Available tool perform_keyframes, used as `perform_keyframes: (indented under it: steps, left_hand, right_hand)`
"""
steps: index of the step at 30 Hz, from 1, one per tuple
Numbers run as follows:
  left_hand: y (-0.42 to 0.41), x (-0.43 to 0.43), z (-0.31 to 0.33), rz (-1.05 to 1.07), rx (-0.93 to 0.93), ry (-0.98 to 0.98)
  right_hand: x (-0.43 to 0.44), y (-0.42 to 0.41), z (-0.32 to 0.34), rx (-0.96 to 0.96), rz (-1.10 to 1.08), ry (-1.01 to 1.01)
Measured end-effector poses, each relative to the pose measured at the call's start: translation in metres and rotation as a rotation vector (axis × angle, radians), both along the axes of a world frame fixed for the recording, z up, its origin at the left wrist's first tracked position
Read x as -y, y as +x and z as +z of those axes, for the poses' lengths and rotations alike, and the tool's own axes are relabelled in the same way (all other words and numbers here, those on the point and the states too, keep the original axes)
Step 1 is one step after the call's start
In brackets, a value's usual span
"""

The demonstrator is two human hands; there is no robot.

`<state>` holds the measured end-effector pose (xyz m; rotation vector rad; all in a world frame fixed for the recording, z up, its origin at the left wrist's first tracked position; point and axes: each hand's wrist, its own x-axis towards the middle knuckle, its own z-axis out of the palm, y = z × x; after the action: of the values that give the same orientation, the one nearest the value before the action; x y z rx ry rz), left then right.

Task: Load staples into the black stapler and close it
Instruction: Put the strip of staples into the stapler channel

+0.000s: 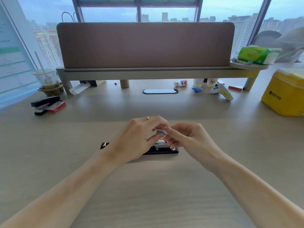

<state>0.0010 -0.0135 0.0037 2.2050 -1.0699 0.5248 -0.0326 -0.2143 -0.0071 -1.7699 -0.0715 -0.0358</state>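
Both hands, left hand [139,137] and right hand [185,137], pinching staples [161,131] above black stapler [162,148], mid-desk [148,186].

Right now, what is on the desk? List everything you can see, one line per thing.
stapler: 1, black, open, near centre under the hands
staple strip: 1, silver, pinched between both hands
second stapler: 1, black, far left
staple box: 1, red, beside the second stapler
drink cup: 1, clear with straw, far left
partition: 1, brown, on a shelf riser
tissue pack: 1, green, shelf right end
tin: 1, yellow, far right
controller: 1, white, back right
small bottle: 1, white, lying under the shelf
left hand: ringed, grip on the strip
right hand: grip on the strip
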Motion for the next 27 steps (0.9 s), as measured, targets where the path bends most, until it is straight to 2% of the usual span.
perform_keyframes:
  steps: [5, 9, 12, 19, 24, 27]
  left_hand:
    - [-0.005, 0.002, 0.002, 0.004, -0.033, -0.061]
    - [0.002, 0.001, 0.01, 0.06, -0.461, -0.313]
    - [0.006, -0.001, 0.01, 0.039, -0.605, -0.344]
    - [0.005, -0.002, -0.005, 0.041, -0.565, -0.296]
    - [0.0, -0.004, -0.01, 0.109, -0.435, -0.108]
    - [0.0, -0.004, -0.014, 0.092, -0.363, -0.049]
  right_hand:
    - [0.002, 0.0, 0.001, -0.012, -0.011, 0.118]
    - [0.007, 0.0, 0.001, 0.13, -0.028, -0.003]
    - [0.01, -0.001, -0.003, 0.232, -0.033, -0.084]
    - [0.013, 0.0, -0.021, 0.297, -0.064, -0.162]
    - [0.019, -0.002, -0.043, 0.255, -0.105, -0.375]
    - [0.019, 0.0, -0.048, 0.247, -0.106, -0.407]
